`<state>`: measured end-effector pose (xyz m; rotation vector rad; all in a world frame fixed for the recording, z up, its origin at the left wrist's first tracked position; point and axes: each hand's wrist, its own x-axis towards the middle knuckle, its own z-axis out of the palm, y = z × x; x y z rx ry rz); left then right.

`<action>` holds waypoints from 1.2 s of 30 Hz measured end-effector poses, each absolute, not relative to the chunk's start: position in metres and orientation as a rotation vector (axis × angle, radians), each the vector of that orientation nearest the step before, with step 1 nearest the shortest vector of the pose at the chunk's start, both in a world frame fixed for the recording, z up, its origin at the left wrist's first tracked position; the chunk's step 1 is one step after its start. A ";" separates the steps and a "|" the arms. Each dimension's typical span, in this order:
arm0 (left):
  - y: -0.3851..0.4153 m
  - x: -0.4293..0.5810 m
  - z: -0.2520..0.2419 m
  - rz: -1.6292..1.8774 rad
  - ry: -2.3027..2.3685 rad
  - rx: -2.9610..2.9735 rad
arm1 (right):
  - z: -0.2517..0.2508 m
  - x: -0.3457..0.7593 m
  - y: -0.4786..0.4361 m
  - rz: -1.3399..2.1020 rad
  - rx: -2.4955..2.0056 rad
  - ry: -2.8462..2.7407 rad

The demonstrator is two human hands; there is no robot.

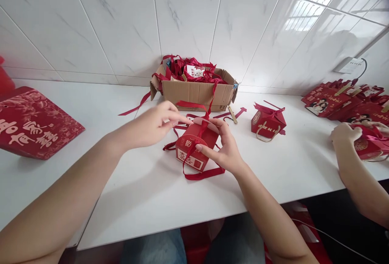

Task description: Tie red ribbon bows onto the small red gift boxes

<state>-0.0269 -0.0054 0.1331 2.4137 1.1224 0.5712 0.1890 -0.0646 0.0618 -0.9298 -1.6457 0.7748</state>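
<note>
A small red gift box [199, 165] with gold and white print stands on the white table in front of me, rounded flaps at its top. A red ribbon [204, 173] runs over its top and loops loosely onto the table around it. With thumb and fingers on the two rounded flaps, my right hand [226, 148] grips the box from the right. My left hand [161, 123] is at the box's upper left, index finger stretched out to the far flap. Nothing shows between its fingers; whether the fingertip touches the flap I cannot tell.
Behind stands a cardboard carton [194, 93] full of red ribbons and tags. A tied red box [268, 123] is to the right; a large red bag [39, 124] lies left. At the far right, another person's hands [346, 135] hold a red box near several red bags [328, 100].
</note>
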 end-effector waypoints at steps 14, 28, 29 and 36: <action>0.004 -0.017 0.118 0.246 1.009 2.406 | 0.053 0.193 -0.058 0.544 -1.046 -1.741; -0.019 -0.010 0.127 0.041 1.285 2.348 | 0.050 0.181 -0.065 0.132 -1.258 -1.703; -0.019 -0.009 0.126 0.046 1.308 2.333 | 0.050 0.181 -0.065 0.162 -1.253 -1.694; -0.020 -0.005 0.124 0.116 1.338 2.266 | 0.056 0.190 -0.063 0.497 -1.184 -1.395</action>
